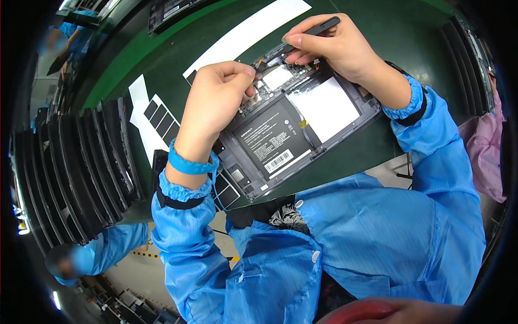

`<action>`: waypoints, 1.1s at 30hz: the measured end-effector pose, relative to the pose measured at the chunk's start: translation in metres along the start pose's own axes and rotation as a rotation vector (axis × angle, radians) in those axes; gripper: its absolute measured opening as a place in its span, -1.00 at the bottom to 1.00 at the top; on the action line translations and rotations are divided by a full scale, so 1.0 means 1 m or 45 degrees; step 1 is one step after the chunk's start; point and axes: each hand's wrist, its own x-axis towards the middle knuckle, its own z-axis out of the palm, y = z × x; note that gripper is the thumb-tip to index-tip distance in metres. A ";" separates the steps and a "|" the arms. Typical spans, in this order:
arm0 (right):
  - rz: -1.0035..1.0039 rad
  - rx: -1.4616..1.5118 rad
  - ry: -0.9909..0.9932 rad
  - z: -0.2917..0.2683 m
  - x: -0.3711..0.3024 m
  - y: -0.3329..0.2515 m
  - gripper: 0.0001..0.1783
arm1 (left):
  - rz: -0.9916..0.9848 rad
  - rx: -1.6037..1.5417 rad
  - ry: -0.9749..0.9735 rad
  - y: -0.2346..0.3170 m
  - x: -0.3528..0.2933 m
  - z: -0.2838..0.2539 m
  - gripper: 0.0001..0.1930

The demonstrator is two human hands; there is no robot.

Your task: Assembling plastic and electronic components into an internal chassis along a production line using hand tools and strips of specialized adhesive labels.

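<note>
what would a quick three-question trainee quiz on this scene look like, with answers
1. Which hand holds the black tool?
2. True or false: a blue wristband is on the left wrist.
3. Choose the colour of the table: a) white, b) green, c) red.

Key:
1. The right hand.
2. True.
3. b) green.
</note>
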 end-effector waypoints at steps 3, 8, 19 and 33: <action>-0.030 -0.045 0.011 0.002 -0.002 0.000 -0.77 | -0.085 0.190 0.004 0.010 -0.001 -0.001 -0.75; -0.051 -0.110 0.005 0.003 -0.004 -0.002 -0.77 | -0.022 0.141 0.113 0.007 -0.001 0.007 -0.72; -0.041 -0.129 0.048 0.008 -0.005 0.002 -0.76 | -0.104 0.265 0.142 0.005 0.008 0.010 -0.74; 0.026 -0.156 0.001 0.005 -0.002 0.004 -0.81 | -0.293 0.393 0.037 0.025 0.014 0.006 -0.70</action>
